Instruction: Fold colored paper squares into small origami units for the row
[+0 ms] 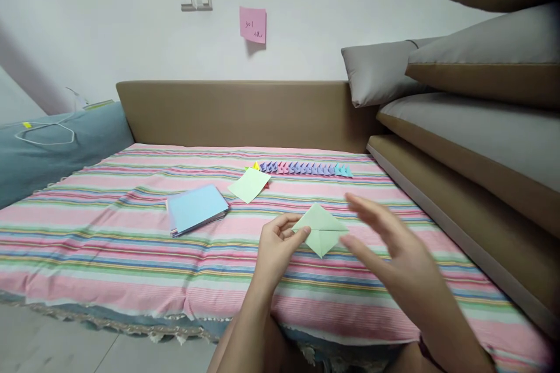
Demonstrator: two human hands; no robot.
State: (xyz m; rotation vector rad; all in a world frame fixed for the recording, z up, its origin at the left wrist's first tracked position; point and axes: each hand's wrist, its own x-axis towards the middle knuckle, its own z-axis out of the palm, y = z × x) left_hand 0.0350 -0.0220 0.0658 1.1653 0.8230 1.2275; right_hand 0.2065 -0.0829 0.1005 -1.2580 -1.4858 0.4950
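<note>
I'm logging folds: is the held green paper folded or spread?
Folded: the green paper in the left hand shows a crosswise flap edge.

"What sort of place was it?"
"A home, apparently: a striped cloth [118, 245] lay across the middle before a brown backrest [236, 113], and cushions [481, 119] were piled at the right."

We are seeing our right hand [406, 250] blurred; our left hand [276, 241] is covering one corner of the folded green paper [324, 233]. A loose green sheet [249, 185] is partly hiding a red piece [266, 185] (only a sliver is showing). Our view's right edge is cutting off the cushions [485, 46], and the paper row [308, 169] is looking too small for reading its creases.
</note>
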